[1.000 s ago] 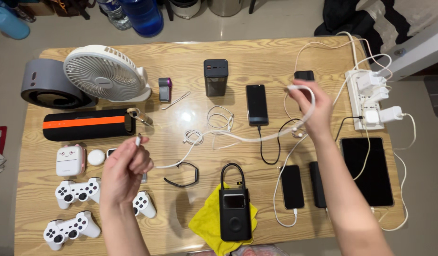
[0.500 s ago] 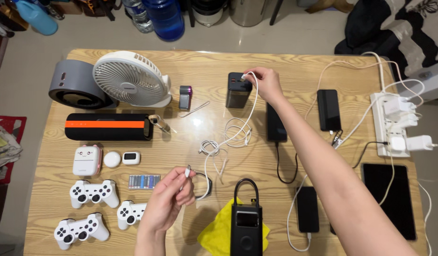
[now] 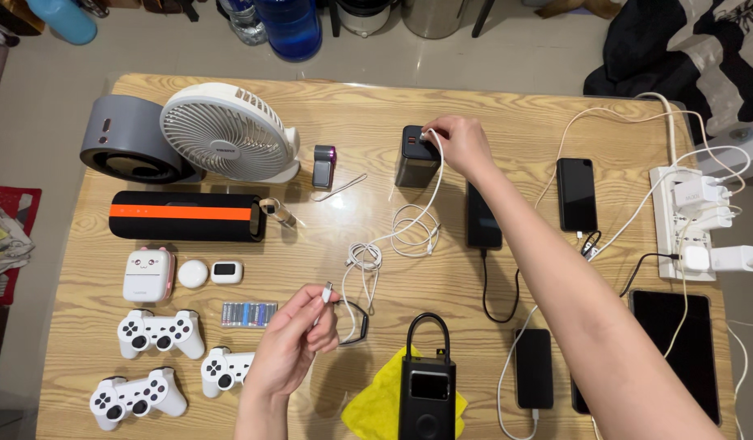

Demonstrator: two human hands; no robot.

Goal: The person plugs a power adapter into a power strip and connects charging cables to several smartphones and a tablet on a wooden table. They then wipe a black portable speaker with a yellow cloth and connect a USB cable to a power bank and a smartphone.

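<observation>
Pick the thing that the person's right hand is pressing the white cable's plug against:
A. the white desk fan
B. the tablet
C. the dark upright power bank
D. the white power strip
C: the right hand holds one end of the white cable at the top face of the dark upright power bank, while the left hand pinches the other end.

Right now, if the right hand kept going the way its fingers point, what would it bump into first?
The right hand holds a white cable plug at the dark power bank and points left at it, so it would likely meet that at once. Whether the plug is already seated is unclear.
</observation>
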